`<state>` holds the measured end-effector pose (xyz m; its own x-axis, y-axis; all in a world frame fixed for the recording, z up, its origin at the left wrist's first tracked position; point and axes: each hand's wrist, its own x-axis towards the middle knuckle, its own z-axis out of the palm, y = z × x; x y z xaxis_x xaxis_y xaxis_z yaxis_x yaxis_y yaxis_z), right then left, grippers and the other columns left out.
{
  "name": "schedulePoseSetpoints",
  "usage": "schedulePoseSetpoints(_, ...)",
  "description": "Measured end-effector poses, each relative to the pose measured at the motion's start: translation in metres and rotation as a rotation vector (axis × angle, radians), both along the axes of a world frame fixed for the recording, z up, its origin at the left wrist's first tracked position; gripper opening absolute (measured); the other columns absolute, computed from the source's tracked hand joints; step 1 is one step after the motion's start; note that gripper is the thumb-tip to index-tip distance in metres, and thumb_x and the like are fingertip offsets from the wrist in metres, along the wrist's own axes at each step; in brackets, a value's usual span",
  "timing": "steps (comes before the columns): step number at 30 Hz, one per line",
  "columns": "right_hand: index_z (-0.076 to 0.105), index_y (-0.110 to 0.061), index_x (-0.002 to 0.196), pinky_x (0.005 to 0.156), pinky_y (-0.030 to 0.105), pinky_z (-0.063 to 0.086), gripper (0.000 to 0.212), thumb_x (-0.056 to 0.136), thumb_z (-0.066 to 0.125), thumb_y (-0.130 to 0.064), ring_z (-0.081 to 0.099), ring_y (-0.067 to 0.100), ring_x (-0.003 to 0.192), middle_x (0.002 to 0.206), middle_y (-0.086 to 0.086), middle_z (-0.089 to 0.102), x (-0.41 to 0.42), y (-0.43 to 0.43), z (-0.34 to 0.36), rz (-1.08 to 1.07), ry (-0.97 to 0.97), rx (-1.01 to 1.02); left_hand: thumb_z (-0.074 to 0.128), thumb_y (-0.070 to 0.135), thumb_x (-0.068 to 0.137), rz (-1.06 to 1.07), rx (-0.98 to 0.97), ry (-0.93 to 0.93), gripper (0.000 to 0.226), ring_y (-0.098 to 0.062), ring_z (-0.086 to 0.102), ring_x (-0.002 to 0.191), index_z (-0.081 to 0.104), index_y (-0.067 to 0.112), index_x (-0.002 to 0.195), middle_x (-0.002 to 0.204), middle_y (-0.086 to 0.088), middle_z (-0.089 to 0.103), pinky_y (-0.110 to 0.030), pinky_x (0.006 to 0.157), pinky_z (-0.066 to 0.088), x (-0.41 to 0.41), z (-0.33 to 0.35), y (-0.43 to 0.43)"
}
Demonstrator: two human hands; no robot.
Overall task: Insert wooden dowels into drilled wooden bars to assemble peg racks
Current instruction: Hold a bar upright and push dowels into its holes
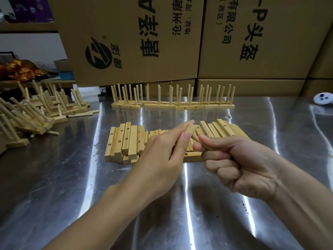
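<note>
My left hand pinches one short bar between thumb and fingertips. My right hand is curled tight, with thumb and forefinger pinching a dowel. Both are held above the table, mid-width, over the stock pile, and the dowel tip is just beside the bar.

Handling guess: both are light, stiff, dry wood, not fragile. The dowel is smooth and round, so it may roll in the fingers; grip it near the entering end to keep it straight. Hold the bar by its side faces, clear of the hole. The fit probably needs a firm push.

Hard to see: my fingers cover most of the bar, so its hole is hidden, and I can't tell if the tip has entered. Most of the dowel is buried in my fist.

Spare bars and loose dowels lie mid-table, partly behind my hands. Finished racks stand along the far edge. A heap of racks at the left edge is cut off.
</note>
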<state>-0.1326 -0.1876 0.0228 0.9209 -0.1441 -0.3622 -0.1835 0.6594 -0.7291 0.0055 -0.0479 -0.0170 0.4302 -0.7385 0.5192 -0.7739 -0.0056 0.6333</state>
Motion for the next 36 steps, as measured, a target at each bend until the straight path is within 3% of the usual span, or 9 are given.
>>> schedulePoseSetpoints(6, 0.083, -0.010, 0.091, 0.035, 0.016, 0.024, 0.032, 0.101, 0.066, -0.035, 0.022, 0.006, 0.048, 0.062, -0.007, 0.026, 0.004, 0.006, 0.000, -0.136, -0.077, -0.545, 0.033, 0.049, 0.112, -0.011, -0.077, 0.120, 0.046, 0.001, 0.049, 0.054, 0.050, 0.043, 0.155, 0.065, 0.015, 0.054, -0.016, 0.054, 0.036, 0.002, 0.001, -0.002)
schedulePoseSetpoints(10, 0.079, -0.026, 0.086, 0.050, 0.017, 0.033, 0.032, 0.103, 0.062, -0.049, 0.040, 0.007, 0.052, 0.055, -0.008, 0.046, 0.007, 0.011, -0.014, -0.429, -0.213, -1.511, 0.035, 0.049, 0.114, -0.052, -0.089, 0.260, 0.043, -0.004, 0.048, 0.057, 0.053, 0.043, 0.153, 0.075, 0.006, 0.055, -0.027, 0.053, 0.037, 0.007, -0.001, -0.003)
schedulePoseSetpoints(12, 0.075, -0.032, 0.083, 0.053, 0.017, 0.035, 0.028, 0.105, 0.059, -0.041, 0.047, 0.009, 0.054, 0.057, -0.009, 0.052, 0.010, 0.017, -0.019, -0.531, -0.276, -1.744, 0.036, 0.051, 0.112, -0.072, -0.086, 0.290, 0.042, -0.004, 0.049, 0.056, 0.055, 0.046, 0.150, 0.077, 0.007, 0.056, -0.026, 0.054, 0.035, 0.008, -0.002, -0.002)
schedulePoseSetpoints(18, 0.080, -0.023, 0.083, 0.048, 0.009, 0.034, 0.033, 0.108, 0.061, -0.032, 0.042, 0.004, 0.045, 0.047, -0.014, 0.043, 0.010, 0.015, -0.025, -0.420, -0.307, -1.312, 0.037, 0.050, 0.113, -0.072, -0.017, 0.191, 0.041, -0.002, 0.052, 0.058, 0.051, 0.050, 0.152, 0.080, 0.009, 0.062, -0.026, 0.057, 0.041, 0.013, -0.005, 0.001)
schedulePoseSetpoints(22, 0.080, -0.008, 0.081, 0.041, 0.020, 0.020, 0.034, 0.103, 0.066, -0.031, 0.020, 0.012, 0.048, 0.054, -0.003, 0.026, 0.011, 0.014, -0.026, -0.351, -0.143, -0.897, 0.038, 0.049, 0.112, 0.008, 0.045, 0.126, 0.043, 0.007, 0.057, 0.064, 0.053, 0.045, 0.153, 0.077, 0.027, 0.063, -0.014, 0.058, 0.038, 0.009, -0.008, -0.001)
schedulePoseSetpoints(25, 0.080, -0.005, 0.082, 0.039, 0.020, 0.020, 0.034, 0.102, 0.066, -0.029, 0.020, 0.011, 0.047, 0.054, -0.003, 0.027, 0.012, 0.017, -0.024, -0.333, -0.103, -0.839, 0.040, 0.046, 0.113, 0.005, 0.054, 0.178, 0.042, 0.007, 0.064, 0.073, 0.054, 0.043, 0.152, 0.085, 0.034, 0.067, -0.013, 0.056, 0.038, 0.007, -0.009, -0.001)
schedulePoseSetpoints(30, 0.081, -0.008, 0.079, 0.039, 0.019, 0.022, 0.034, 0.103, 0.066, -0.027, 0.021, 0.010, 0.049, 0.057, -0.005, 0.028, 0.010, 0.017, -0.018, -0.288, -0.079, -0.739, 0.038, 0.049, 0.113, -0.060, 0.030, 0.247, 0.031, -0.001, 0.047, 0.054, 0.067, 0.049, 0.124, 0.072, 0.009, 0.060, -0.022, 0.052, 0.037, 0.005, -0.006, -0.001)
schedulePoseSetpoints(32, 0.080, -0.009, 0.078, 0.038, 0.019, 0.021, 0.034, 0.104, 0.065, -0.026, 0.021, 0.010, 0.049, 0.058, -0.004, 0.030, 0.010, 0.019, -0.016, -0.276, -0.079, -0.705, 0.038, 0.048, 0.113, -0.051, 0.027, 0.232, 0.033, -0.004, 0.045, 0.053, 0.067, 0.033, 0.112, 0.075, -0.001, 0.060, -0.026, 0.048, 0.037, 0.004, -0.004, 0.000)
schedulePoseSetpoints(36, 0.079, -0.006, 0.079, 0.037, 0.019, 0.021, 0.034, 0.105, 0.065, -0.023, 0.021, 0.010, 0.049, 0.060, -0.002, 0.028, 0.010, 0.019, -0.013, -0.268, -0.027, -0.676, 0.038, 0.042, 0.114, 0.020, 0.066, 0.106, 0.034, -0.019, 0.057, 0.073, 0.066, 0.029, 0.101, 0.079, -0.002, 0.064, -0.037, 0.063, 0.044, 0.002, -0.001, 0.002)
